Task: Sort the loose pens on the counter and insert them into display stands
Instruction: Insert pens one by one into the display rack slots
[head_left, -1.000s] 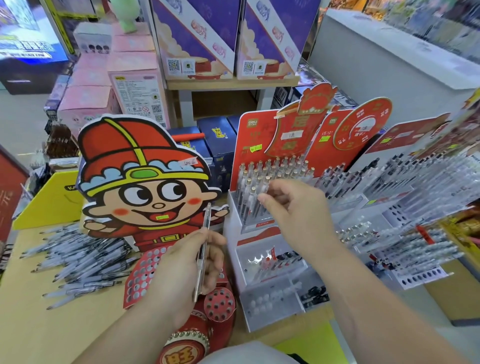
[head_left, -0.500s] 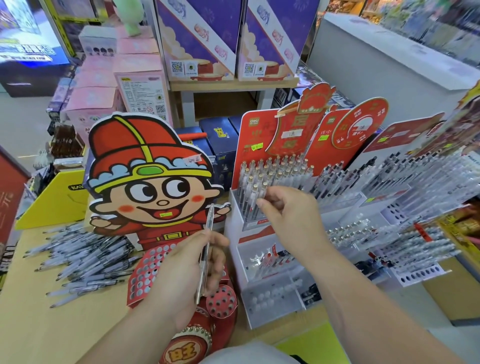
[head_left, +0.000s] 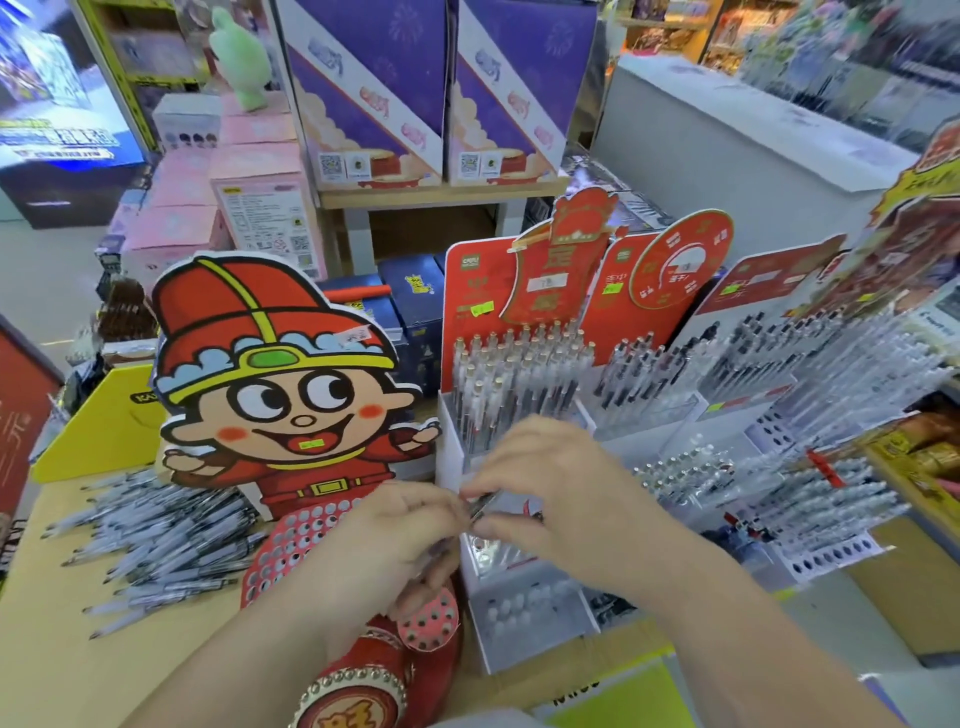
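My left hand (head_left: 387, 540) and my right hand (head_left: 550, 486) meet in front of the white tiered display stand (head_left: 451, 447). Between them is one clear pen (head_left: 482, 506); the left hand grips its lower part and the right hand's thumb and fingers pinch its upper end. The stand's top tier holds several upright pens (head_left: 511, 374). A heap of loose pens (head_left: 150, 540) lies on the wooden counter (head_left: 47, 654) to the left. A red cartoon-figure display stand (head_left: 275, 384) with a perforated front stands behind my left hand.
More pen displays (head_left: 810, 364) with red backing cards fill the right side. A yellow card box (head_left: 104, 421) sits behind the loose pens. Purple boxes (head_left: 436, 93) and pink boxes (head_left: 244, 182) stand on shelves behind. A white tray with empty holes (head_left: 826, 558) sits at right.
My right hand came down from the top tier of pens to the pen in my left hand and now pinches its end. The pen tilted from upright toward the right.
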